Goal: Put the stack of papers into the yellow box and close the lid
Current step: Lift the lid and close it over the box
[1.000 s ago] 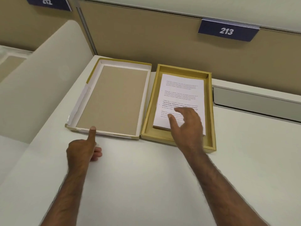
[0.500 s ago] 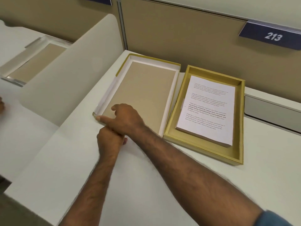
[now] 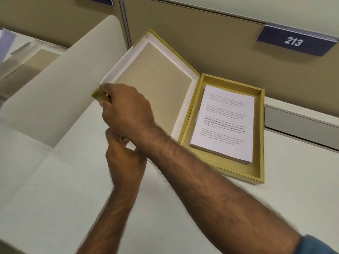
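The right hand (image 3: 126,110) is pinching the lid's (image 3: 154,85) near left corner, holding it tilted up off the desk (image 3: 183,217). The left hand (image 3: 124,158), half hidden beneath, is curling loosely; its grasp is unclear. The printed stack of papers (image 3: 225,123) is lying inside the yellow box (image 3: 258,173), to the right.

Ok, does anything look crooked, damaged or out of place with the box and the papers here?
Nothing looks damaged. The stack of papers lies flat inside the yellow box, slightly skewed to its walls. The lid is tilted up only because the right hand grips its near left corner. The left hand sits under that wrist.
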